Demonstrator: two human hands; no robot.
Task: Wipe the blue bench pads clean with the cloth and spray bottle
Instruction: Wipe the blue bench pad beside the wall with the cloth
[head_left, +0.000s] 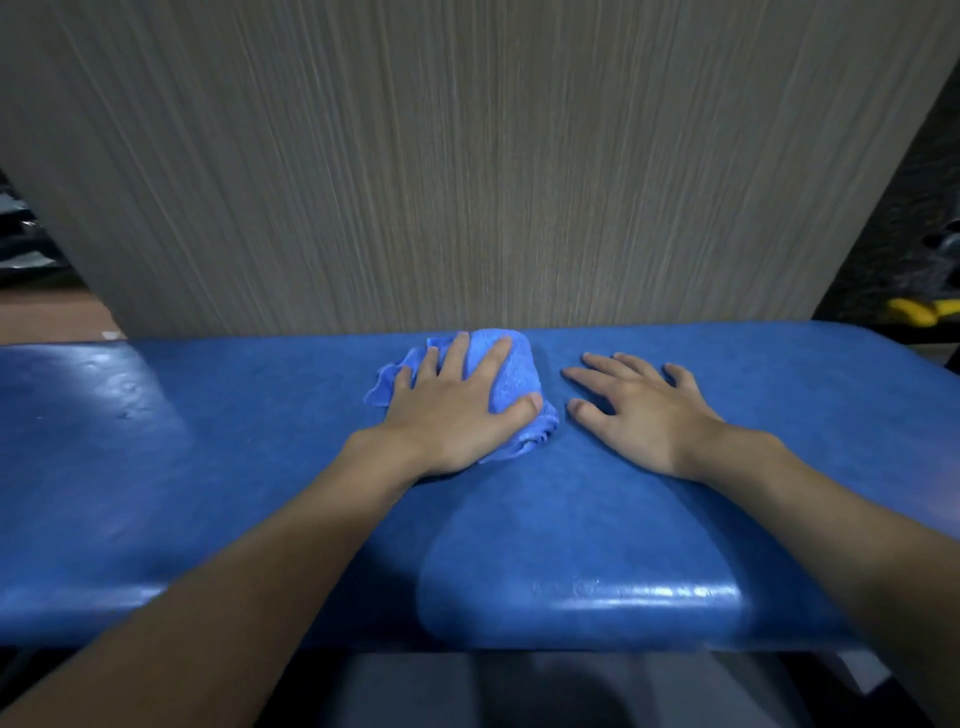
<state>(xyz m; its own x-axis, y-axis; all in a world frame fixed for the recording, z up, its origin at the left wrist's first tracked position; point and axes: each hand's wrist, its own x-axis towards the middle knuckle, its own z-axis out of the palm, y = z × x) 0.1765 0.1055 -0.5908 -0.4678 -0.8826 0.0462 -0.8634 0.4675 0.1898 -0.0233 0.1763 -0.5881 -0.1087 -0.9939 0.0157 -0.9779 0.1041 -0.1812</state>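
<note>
A wide blue bench pad (260, 467) stretches across the head view, its far edge against a wall. A crumpled blue cloth (511, 374) lies on the pad near that far edge. My left hand (457, 410) lies flat on the cloth and presses it down with straight, spread fingers. My right hand (639, 410) rests palm down on the bare pad just right of the cloth, fingers spread. No spray bottle is in view.
A grey wood-grain wall panel (467, 166) rises directly behind the pad. A yellow object (917, 310) and dark equipment sit at the far right. Dark clutter shows at the far left. The floor is visible below the pad's near edge.
</note>
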